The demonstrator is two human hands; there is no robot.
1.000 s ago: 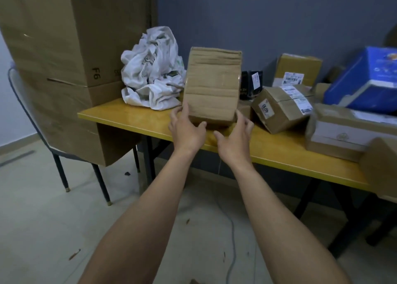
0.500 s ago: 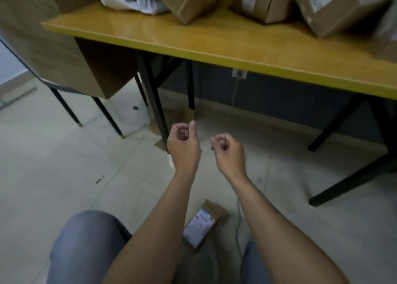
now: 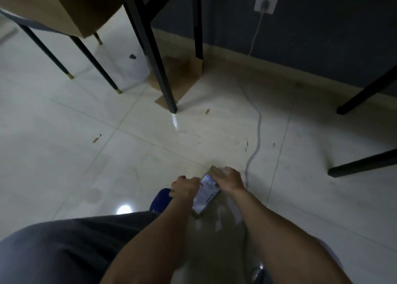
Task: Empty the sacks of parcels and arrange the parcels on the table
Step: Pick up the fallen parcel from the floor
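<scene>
Floor tiles (image 3: pixel 64 154) filled most of the view, pale and a bit shiny. One small brown parcel (image 3: pixel 206 194) lay low down at about 6 o'clock from the middle of the view. It had a white label on its top.

The left hand (image 3: pixel 184 187) was at the parcel's 9 o'clock side. Its fingers were curled round that edge and held it. The right hand (image 3: pixel 231 181) was at the parcel's 2 o'clock side. Its fingers were bent over the far corner and held it too. So both hands were grasping the parcel, one on each side. It was blurry there, so I could not tell if the parcel was touching the floor.

Something blue (image 3: pixel 160 200) sat just beside the left hand, at its 8 o'clock. I could not tell what it was. The person's knee (image 3: pixel 75 245), in grey trousers, was at 7 o'clock in the view.

A black table leg (image 3: pixel 158 68) stood at 12 o'clock from the parcel, well apart from it. A flat piece of cardboard (image 3: pixel 184 73) lay under its foot. A white cable (image 3: pixel 258 131) came from a wall socket (image 3: pixel 267 1) at 1 o'clock, ran down the wall and across the floor, and passed near the right hand. Thin chair legs (image 3: pixel 94 64) stood at 10 o'clock, with a big cardboard box (image 3: pixel 71 6) above them.
</scene>
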